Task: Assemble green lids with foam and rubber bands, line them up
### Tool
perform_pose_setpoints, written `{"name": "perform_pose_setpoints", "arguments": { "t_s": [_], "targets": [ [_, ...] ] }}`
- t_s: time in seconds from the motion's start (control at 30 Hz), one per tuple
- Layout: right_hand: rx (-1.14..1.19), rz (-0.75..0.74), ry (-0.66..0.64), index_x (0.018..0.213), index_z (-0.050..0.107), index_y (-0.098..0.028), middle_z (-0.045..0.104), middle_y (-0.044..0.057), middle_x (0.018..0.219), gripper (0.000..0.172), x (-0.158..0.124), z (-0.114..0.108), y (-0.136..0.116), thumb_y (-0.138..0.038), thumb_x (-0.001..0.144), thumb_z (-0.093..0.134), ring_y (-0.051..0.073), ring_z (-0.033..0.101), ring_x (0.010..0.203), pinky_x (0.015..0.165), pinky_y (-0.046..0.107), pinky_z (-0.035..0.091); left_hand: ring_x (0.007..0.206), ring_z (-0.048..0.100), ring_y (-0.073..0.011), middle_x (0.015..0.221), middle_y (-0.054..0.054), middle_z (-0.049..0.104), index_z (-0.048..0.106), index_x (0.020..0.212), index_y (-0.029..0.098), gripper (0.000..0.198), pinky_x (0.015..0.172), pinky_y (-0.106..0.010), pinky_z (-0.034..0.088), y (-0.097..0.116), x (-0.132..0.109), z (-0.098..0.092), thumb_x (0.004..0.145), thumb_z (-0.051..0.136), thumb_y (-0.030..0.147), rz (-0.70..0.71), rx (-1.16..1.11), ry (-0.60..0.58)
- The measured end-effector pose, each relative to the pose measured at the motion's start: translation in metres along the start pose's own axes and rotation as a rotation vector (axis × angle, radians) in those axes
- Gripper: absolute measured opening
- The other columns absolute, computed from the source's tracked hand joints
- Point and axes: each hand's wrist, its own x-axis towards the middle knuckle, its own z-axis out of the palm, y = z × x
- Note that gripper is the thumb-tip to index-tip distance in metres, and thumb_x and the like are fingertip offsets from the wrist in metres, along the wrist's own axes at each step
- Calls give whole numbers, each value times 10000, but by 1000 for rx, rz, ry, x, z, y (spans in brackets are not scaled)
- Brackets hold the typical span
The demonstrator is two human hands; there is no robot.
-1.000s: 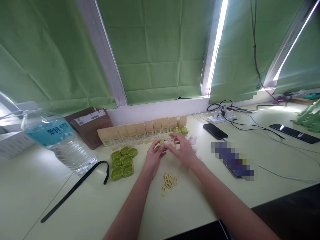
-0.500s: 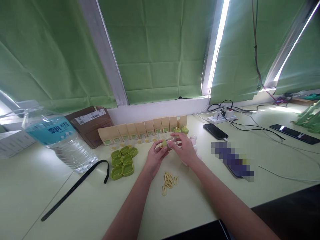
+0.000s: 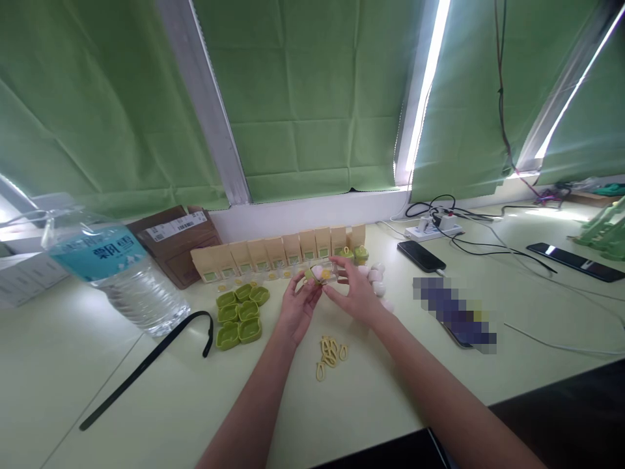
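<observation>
Above the middle of the table, my left hand [image 3: 296, 309] is closed around a small green case [image 3: 308, 276], tilted sideways. A pinkish-white lump [image 3: 317, 271] shows at its mouth. My right hand [image 3: 356, 294] grips a small clear plastic cover [image 3: 334, 266] with a yellow round patch [image 3: 325, 275], right against the case. Whether the two parts are joined I cannot tell. Yellow loops [image 3: 329, 352] lie in a pile nearer me. Left of my hands several open green cases [image 3: 239, 316] stand grouped. Pale round lumps [image 3: 377, 277] rest beyond my right wrist.
A row of small tan card packets [image 3: 273, 254] stands at the back, with clear covers before it. Two green cases with loops [image 3: 361, 253] sit at its right end. A water bottle [image 3: 117, 273], black strap [image 3: 146, 365] and phone [image 3: 420, 256] lie around.
My hands have turned the green case and clear cover sideways, so the pale lump and yellow patch now show. My left hand shifted slightly left.
</observation>
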Motion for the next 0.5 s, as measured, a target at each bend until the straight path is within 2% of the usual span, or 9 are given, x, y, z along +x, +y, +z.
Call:
{"name": "perform_pose_setpoints", "arguments": {
  "t_s": [0.2, 0.5],
  "targets": [
    [-37, -20, -52, 1439, 388, -321, 505, 67, 1430, 598, 1, 0, 5, -309, 880, 601, 243, 561, 1210, 940, 417, 538, 797, 707, -129, 882, -25, 724, 515, 1072, 214, 526, 862, -271, 517, 0, 0, 0, 672, 855, 188, -13, 16, -33],
    [-24, -3, 4, 1416, 429, -298, 543, 89, 1384, 519, 2, -1, 8, -420, 929, 560, 249, 559, 1216, 965, 427, 519, 880, 707, -158, 973, -21, 721, 511, 1083, 234, 511, 794, -268, 488, 1, -1, 0, 695, 844, 245, -42, 33, -54]
  ]
}}
